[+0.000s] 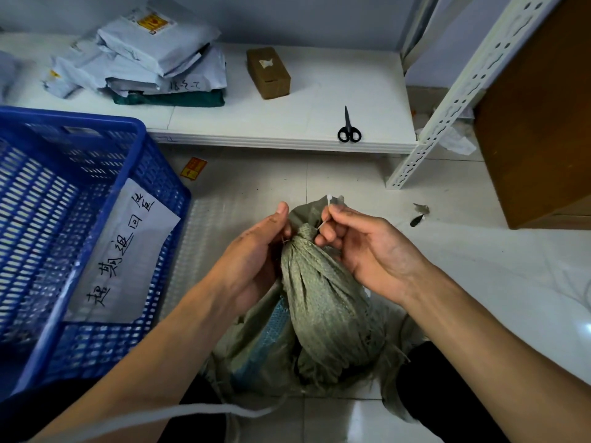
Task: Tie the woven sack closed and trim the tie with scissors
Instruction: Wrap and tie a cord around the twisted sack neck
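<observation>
Green woven sack (323,302) on the floor tiles at 6 o'clock, mouth bunched into a narrow neck pointing toward 12. Left hand (256,251) wrapped round that neck from 9 o'clock, fingers curled in, thumb straight up against the ruffled mouth. Right hand (361,247) at 3 o'clock of the neck, thumb and forefinger pinching a thin white tie (323,223), remaining fingers loosely curled. Tie slanting from the neck up toward 1 o'clock, small block end just above the fingertips; probably looped round the neck, though hidden there by cloth and fingers.

Black scissors (349,129) lying closed on a low white shelf (303,116) at 12 o'clock, well apart from both hands, handles toward the sack.

Handwritten Chinese characters in black on a white sheet (124,251) against the inner wall of the blue crate (80,118) at 9 o'clock. Orange-and-yellow label (193,168) on the floor near the crate's corner, print too small to read. Similar label atop the grey mailers (144,59) at 11 o'clock. Brown cardboard box (268,73) beside them.
</observation>
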`<state>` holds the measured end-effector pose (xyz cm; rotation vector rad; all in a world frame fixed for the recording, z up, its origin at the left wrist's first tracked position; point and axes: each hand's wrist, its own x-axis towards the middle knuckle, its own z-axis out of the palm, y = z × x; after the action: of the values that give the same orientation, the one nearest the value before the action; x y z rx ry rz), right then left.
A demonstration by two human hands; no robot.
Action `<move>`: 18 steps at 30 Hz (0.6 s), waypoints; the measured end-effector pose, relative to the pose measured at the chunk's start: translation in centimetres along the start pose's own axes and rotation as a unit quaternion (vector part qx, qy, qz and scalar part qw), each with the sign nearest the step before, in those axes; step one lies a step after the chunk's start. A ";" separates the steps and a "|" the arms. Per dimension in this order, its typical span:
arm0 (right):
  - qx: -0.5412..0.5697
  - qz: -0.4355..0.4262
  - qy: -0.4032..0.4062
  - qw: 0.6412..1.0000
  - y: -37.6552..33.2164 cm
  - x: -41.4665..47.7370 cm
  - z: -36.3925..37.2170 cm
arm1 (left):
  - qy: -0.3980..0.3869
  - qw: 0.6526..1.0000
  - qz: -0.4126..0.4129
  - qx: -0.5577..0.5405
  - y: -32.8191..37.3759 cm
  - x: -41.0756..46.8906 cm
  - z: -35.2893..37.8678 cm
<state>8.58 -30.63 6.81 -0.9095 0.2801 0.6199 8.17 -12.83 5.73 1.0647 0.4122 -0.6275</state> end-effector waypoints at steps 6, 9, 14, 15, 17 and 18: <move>0.009 -0.015 -0.004 1.000 -0.1 -0.3 0.3 | -0.045 0.999 0.001 0.024 0.3 -0.4 0.3; 0.030 -0.036 0.006 0.999 -0.1 -0.4 0.3 | -0.064 0.997 0.003 0.039 0.5 -0.4 0.5; 0.059 -0.039 -0.002 0.997 -0.1 -0.2 0.6 | -0.074 0.996 0.002 0.041 0.8 -0.6 0.5; 0.066 -0.041 0.000 0.997 -0.1 -0.2 0.6 | -0.073 0.997 0.001 0.040 0.8 -0.6 0.5; 0.072 -0.043 0.002 0.996 -0.2 -0.2 0.7 | -0.067 0.997 0.001 0.037 0.8 -0.4 0.4; 0.072 -0.041 0.004 0.997 -0.2 -0.3 0.8 | -0.064 0.997 0.001 0.034 0.8 -0.5 0.3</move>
<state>8.47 -30.18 7.52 -0.7819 0.2901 0.5140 8.37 -12.74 6.70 1.0831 0.2791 -0.7084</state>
